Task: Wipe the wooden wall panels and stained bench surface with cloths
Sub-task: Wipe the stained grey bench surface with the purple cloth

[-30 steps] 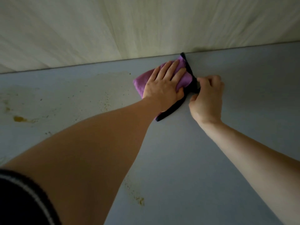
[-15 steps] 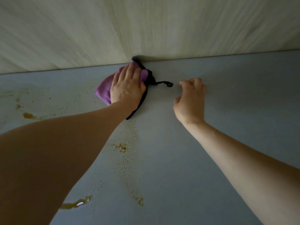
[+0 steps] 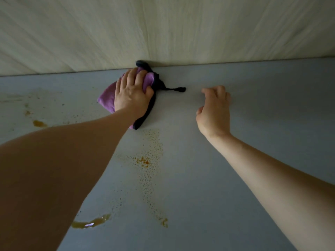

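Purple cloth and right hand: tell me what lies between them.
Head view: only the cloth's own black tail reaches from the purple cloth toward the right hand; beyond it, bare grey bench.
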{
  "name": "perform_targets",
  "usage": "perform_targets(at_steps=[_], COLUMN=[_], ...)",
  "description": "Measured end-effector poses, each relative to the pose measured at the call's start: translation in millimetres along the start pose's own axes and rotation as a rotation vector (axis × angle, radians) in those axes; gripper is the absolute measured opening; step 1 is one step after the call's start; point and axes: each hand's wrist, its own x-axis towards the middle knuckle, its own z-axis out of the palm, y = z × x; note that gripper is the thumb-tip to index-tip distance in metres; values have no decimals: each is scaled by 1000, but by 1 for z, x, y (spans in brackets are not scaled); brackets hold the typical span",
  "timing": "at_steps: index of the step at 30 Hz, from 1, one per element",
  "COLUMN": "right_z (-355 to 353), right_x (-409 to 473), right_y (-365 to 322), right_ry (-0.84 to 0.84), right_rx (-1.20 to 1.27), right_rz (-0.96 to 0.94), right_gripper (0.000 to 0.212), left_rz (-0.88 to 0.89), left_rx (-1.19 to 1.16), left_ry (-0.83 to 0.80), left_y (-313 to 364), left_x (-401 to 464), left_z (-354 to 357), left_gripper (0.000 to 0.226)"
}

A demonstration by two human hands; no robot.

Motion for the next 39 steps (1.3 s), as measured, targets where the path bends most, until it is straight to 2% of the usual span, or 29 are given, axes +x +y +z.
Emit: perform_targets(at_steps=[3,8,13,18,23,27,29,31,35,39], right_z=[6,12,13,22,20,12,11,13,21,19], right_x=[-2,-17,-21,-26,-43,-71,-79,-82,-82,-88], right_y=[2,2,-6,-6,-1,0,0,0,0,2], right_ry=[47,111,70,162,126,147,160,201,216,206], right_rx=[39,45,24,65,65,33,31,31,70,97], right_rz=[18,-24,10,-18,-25,21,23,18,66,105], right_gripper=[43,33,32,37,35,25,22,25,39,32], left_rz=[-45,263,393,158,126,354,473,552,334,227], left_rx=[-38,-52,99,85,28,67,108,170,140,50], left_ry=[25,10,-61,-89,-36,-130,-156,-103,-107,-67], left_y=[19,24,8,6,24,39,27,14,8,22], left_x=[-7,-65,-54,-4,-38,-98,-91,-66,-27,-39], left_z=[7,16,8,3,14,17,13,10,11,16], left_gripper=[57,60,63,61,60,67,69,66,61,60])
